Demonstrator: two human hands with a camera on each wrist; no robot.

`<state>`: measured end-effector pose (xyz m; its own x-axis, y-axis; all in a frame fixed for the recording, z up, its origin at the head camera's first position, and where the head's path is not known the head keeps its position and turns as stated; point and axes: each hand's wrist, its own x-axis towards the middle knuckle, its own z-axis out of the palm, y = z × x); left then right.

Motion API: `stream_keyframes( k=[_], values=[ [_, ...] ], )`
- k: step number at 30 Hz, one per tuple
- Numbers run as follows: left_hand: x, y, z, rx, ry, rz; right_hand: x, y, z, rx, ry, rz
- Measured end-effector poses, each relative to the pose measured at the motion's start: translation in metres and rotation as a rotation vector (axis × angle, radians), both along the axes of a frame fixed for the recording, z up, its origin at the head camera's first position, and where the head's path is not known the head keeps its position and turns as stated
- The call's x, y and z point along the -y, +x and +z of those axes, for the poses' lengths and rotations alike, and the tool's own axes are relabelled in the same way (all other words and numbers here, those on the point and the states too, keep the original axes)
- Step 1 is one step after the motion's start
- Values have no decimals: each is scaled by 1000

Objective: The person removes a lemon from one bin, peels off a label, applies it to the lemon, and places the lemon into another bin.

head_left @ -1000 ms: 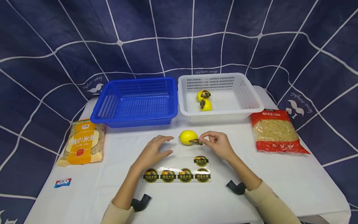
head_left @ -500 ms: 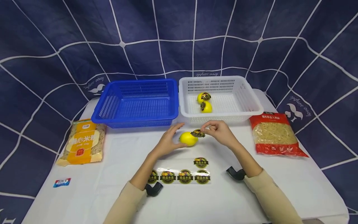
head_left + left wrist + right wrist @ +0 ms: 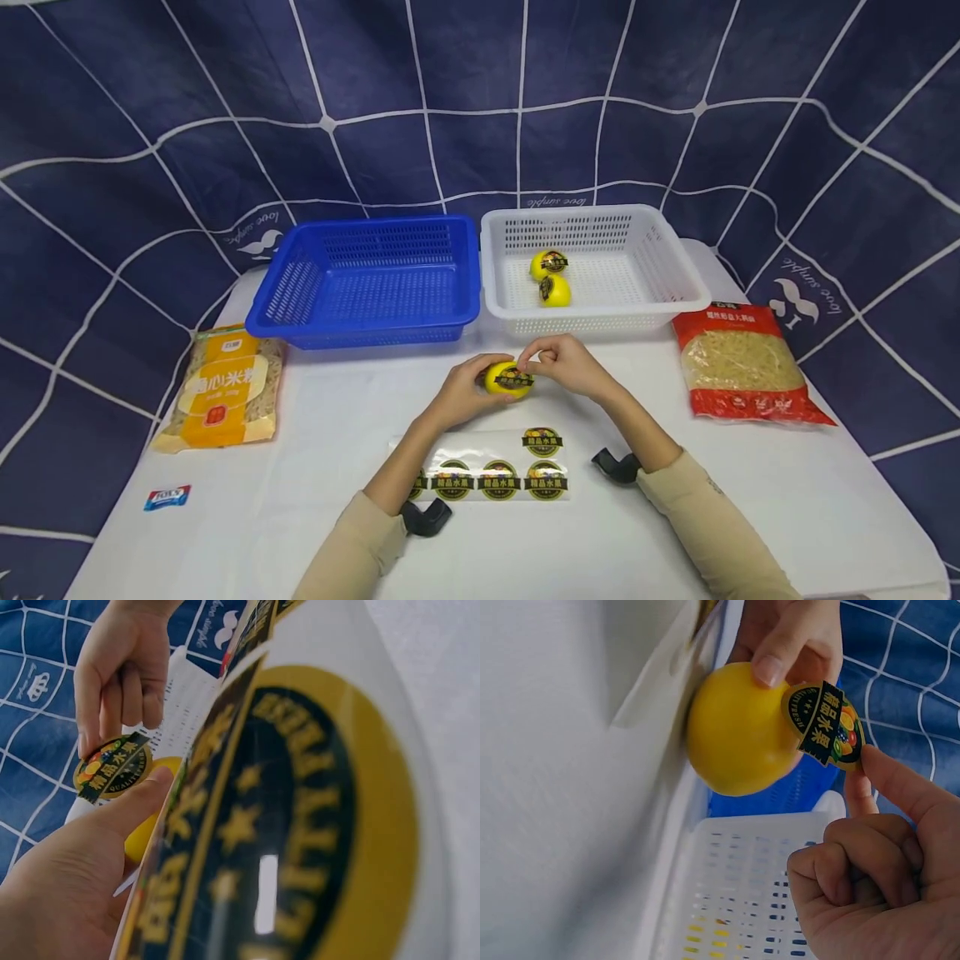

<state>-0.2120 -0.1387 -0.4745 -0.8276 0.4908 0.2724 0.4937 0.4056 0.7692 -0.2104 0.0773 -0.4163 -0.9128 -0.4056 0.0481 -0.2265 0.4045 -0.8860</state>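
In the head view my left hand [image 3: 459, 393] grips a yellow lemon [image 3: 739, 731] from the left, its thumb along the near side. My right hand [image 3: 567, 367] pinches the edge of a round black-and-gold fruit sticker [image 3: 826, 726] between thumb and index finger. That sticker overlaps the top of the lemon; in the right wrist view its outer part stands off the peel. Nearer the body lies a sheet of stickers [image 3: 474, 447] with several round labels, partly covered by my left forearm. The same sheet looms large and blurred in the left wrist view.
Behind the hands stand a blue basket [image 3: 360, 322] and a white basket [image 3: 600, 312], the latter holding two stickered lemons [image 3: 556, 292]. A yellow pasta bag [image 3: 225, 387] and small candy packet [image 3: 167, 497] lie left, a red pasta bag [image 3: 742, 367] right.
My left hand has moved right and closed round the lemon. My right hand has lifted the sticker, then brought it down onto the lemon's top.
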Motion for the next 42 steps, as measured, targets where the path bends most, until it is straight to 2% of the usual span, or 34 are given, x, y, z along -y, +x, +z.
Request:
stream_keyframes(
  k=[8,16,21,42],
  values=[
    [1,-2,1,16,29,-18,2,-1,-3,-23,22,-9],
    [1,-1,-1,12,35,-16,7,-1,-11,-146,85,-65],
    [0,-1,-1,7,31,-13,9,-1,-16,-213,104,-71],
    [-1,-3,-4,13,21,-13,9,-4,-24,-228,108,-112]
  ],
)
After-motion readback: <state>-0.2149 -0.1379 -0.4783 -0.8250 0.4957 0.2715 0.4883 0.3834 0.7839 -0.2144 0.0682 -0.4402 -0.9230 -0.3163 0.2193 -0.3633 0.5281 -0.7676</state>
